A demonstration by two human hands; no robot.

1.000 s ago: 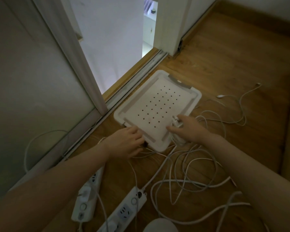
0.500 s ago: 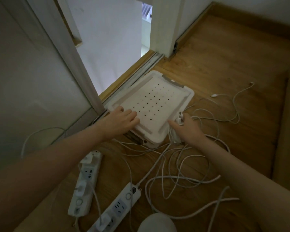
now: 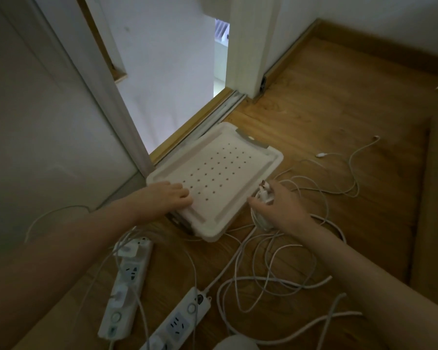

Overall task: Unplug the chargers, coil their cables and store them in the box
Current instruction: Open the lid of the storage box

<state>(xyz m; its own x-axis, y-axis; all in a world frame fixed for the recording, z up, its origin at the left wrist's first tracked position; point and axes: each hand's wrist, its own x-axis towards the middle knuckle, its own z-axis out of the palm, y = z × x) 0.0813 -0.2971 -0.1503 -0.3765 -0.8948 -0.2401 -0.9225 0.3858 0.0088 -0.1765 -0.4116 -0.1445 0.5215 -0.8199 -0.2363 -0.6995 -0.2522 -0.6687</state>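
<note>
**Head view.** The box (image 3: 213, 232), with its perforated lid (image 3: 220, 173) on, lies on the floor (image 3: 339, 109) mid-field, with the door track at its 11 o'clock.

Over the last second the left hand (image 3: 172, 195) has moved from the box's near corner, at 6 o'clock, to its 8 o'clock side. There its fingers lie flat and close together on top of the lid. A dark gap shows under the lid along that near edge, and we read this as the lid beginning to lift.

The right hand (image 3: 281, 207) has kept its station at the box's 4 o'clock edge. Its fingers are curled round a white charger (image 3: 263, 195), prongs up, just beside the rim.

The cables (image 3: 276, 269) lie in a loose tangle at the box's 5 o'clock, and one free end (image 3: 323, 154) lies at 2 o'clock. Two strips (image 3: 133, 270) lie at 7 o'clock, and the left one seems to carry two more plugs.

We judge the task to be at an early stage. One charger is free of its socket and held at the box, but its cable is uncoiled. The left hand's shift suggests that opening the box comes first. The cables trailing under the near corner may snag as the lid rises.
</note>
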